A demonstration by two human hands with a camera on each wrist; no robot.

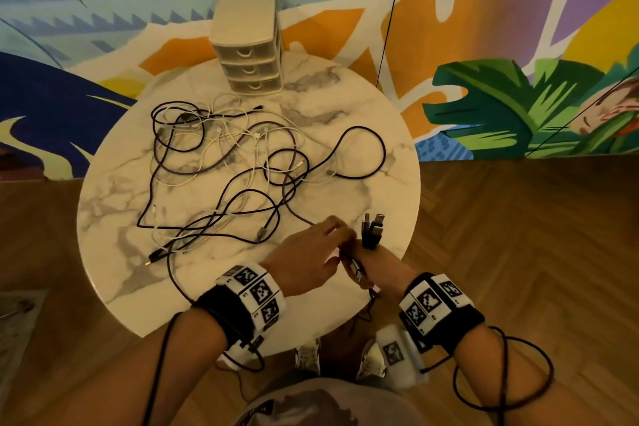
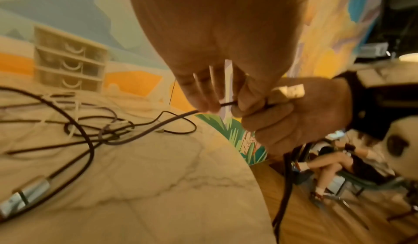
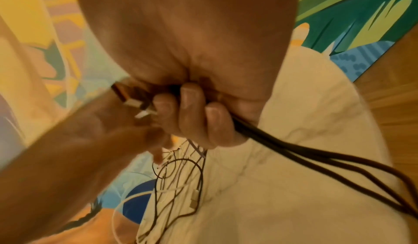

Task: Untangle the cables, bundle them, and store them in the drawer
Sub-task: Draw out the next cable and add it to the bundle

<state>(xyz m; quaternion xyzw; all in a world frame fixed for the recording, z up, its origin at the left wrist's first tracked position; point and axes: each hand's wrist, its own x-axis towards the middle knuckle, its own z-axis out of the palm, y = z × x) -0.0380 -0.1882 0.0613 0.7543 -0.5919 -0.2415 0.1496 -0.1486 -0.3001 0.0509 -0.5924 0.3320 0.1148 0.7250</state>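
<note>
the right hand (image 1: 375, 270) sat near the front edge of the surface (image 1: 345, 135), its fingers (image 3: 192, 112) curled tight round a bunch of dark cords (image 1: 371, 230), plugs up. the left hand (image 1: 311, 259), touching it, pinched one dark cord (image 2: 172, 120). farther back lay the tangle (image 1: 228, 162), dark and white cords mixed. at the far edge stood the drawers (image 1: 250, 60), all closed.

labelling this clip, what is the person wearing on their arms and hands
Both arms are bare, with no sleeves or gloves. Each wrist has a black band carrying white blocks printed with black square-pattern markers. A white camera box hangs under each wrist, and thin black wires run back along both forearms.
</note>
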